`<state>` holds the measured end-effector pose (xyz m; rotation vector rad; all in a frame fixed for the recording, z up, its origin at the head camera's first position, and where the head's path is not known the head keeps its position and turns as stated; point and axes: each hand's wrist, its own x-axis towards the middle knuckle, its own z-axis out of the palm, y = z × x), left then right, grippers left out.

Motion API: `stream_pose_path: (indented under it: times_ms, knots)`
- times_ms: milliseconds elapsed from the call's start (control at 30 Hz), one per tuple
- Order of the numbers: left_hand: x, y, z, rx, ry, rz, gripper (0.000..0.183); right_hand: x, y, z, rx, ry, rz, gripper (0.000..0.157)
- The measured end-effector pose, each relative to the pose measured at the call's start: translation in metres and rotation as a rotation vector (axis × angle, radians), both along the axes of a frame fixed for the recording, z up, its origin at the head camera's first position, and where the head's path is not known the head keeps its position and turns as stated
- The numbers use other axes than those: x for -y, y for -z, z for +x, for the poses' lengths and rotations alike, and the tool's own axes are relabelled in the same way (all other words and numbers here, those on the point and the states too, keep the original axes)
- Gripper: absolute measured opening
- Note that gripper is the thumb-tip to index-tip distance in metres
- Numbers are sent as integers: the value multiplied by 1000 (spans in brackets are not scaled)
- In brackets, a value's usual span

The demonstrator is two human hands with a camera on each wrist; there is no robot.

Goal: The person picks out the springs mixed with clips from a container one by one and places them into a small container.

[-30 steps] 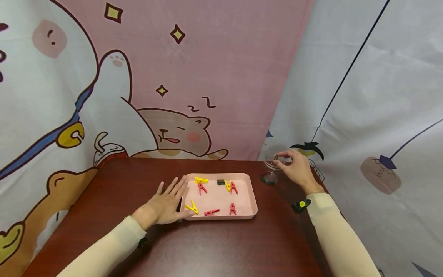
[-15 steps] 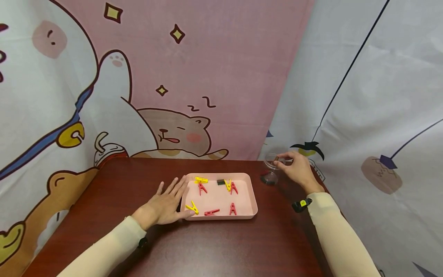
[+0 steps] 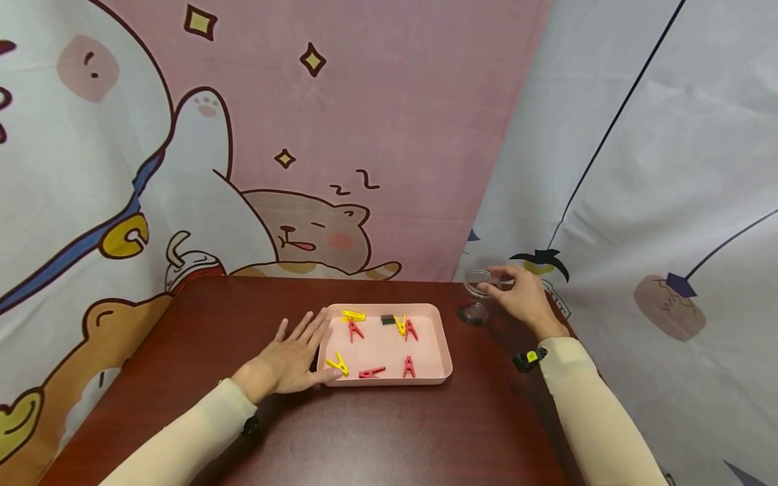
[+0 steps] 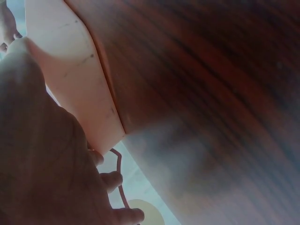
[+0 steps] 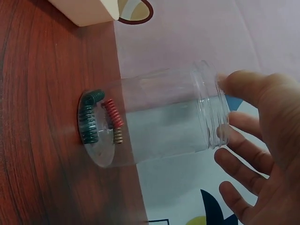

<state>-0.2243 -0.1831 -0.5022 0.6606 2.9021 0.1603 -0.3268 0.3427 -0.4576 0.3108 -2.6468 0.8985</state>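
Observation:
A clear jar (image 5: 164, 119) stands upright on the table at the right. Coil springs lie at its bottom: dark green springs (image 5: 89, 123), a red spring (image 5: 114, 113) and a brass-coloured spring (image 5: 118, 136). My right hand (image 3: 519, 295) is at the jar's mouth, thumb close to the rim and fingers spread apart with nothing between them. Fingers spread, my left hand (image 3: 286, 364) lies along the left end of the pink tray (image 3: 383, 349), its thumb over the near rim. In the tray lie red clothespins (image 3: 409, 367), yellow clothespins (image 3: 338, 364) and a small dark green piece (image 3: 387, 319).
The dark wooden table (image 3: 389, 432) carries the tray in its middle and the jar near its back right. Printed cloth (image 3: 389, 121) hangs just behind the table and along its right side.
Half a second ago, my right hand pinched a brown spring over the jar's mouth. Its fingers have let go, and a brass-coloured spring now lies inside. The left hand has not moved.

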Motion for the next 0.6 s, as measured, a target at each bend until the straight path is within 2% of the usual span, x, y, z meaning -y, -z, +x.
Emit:
stream_pose_path:
  times_ms: [133, 600]
  knots:
    - [0, 0, 0, -6, 9, 6, 122, 1, 0, 0, 0, -11, -11, 63]
    - [0, -3, 2, -10, 17, 19, 122, 1, -1, 0, -41, -8, -19, 59]
